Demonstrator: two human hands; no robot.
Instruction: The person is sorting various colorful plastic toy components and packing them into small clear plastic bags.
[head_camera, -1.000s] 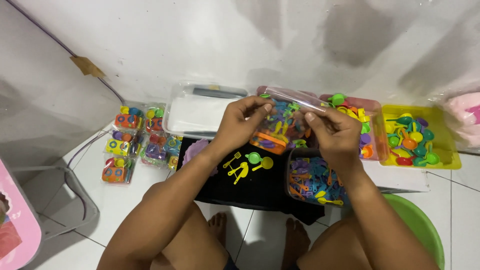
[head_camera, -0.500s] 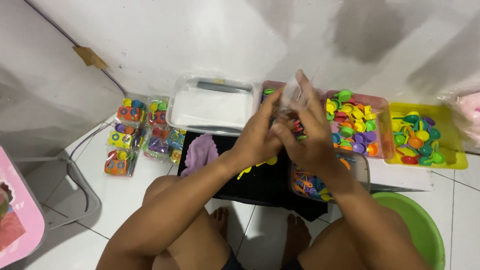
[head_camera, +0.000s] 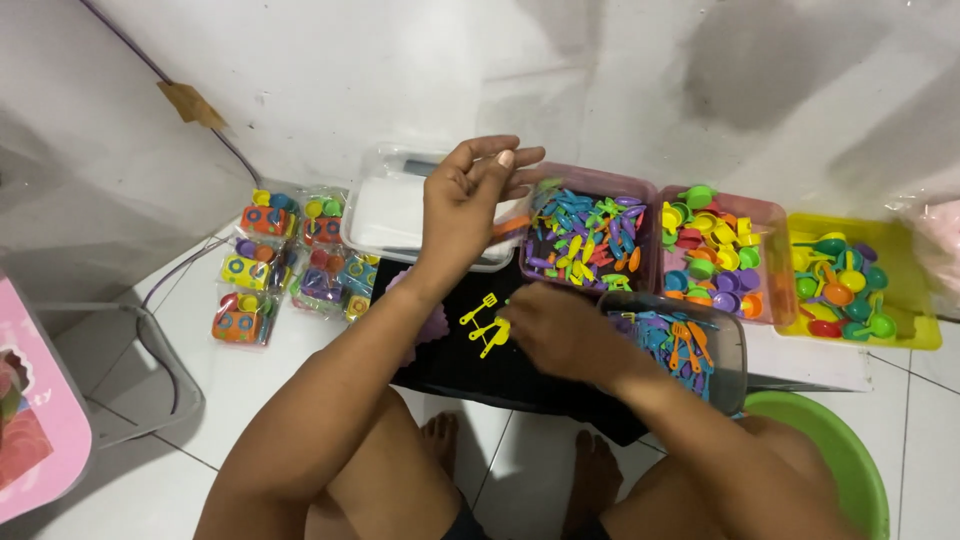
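Observation:
My left hand (head_camera: 465, 205) is raised over the black mat (head_camera: 440, 355), fingers loosely apart, and seems to pinch a thin clear plastic bag (head_camera: 530, 110) that stands up above it. My right hand (head_camera: 560, 330) is low on the mat, blurred, its fingertips at a few yellow toy utensils (head_camera: 487, 325). Whether it grips one is unclear. Beyond the hands is a pink tray (head_camera: 640, 190) of small mixed-colour toy utensils. A grey tray (head_camera: 730, 365) with more of them lies under my right forearm.
A second pink tray (head_camera: 770, 215) and a yellow tray (head_camera: 915, 300) hold toy pots and ladles. A clear box with a white lid (head_camera: 385, 215) and several filled toy bags (head_camera: 275, 265) lie left. A green basin (head_camera: 850, 450) is near my right knee, a grey frame (head_camera: 150, 380) at left.
The filled bag that both hands held up is gone from them. My right hand has dropped to the mat by the yellow utensils. My left hand stays raised with a clear bag.

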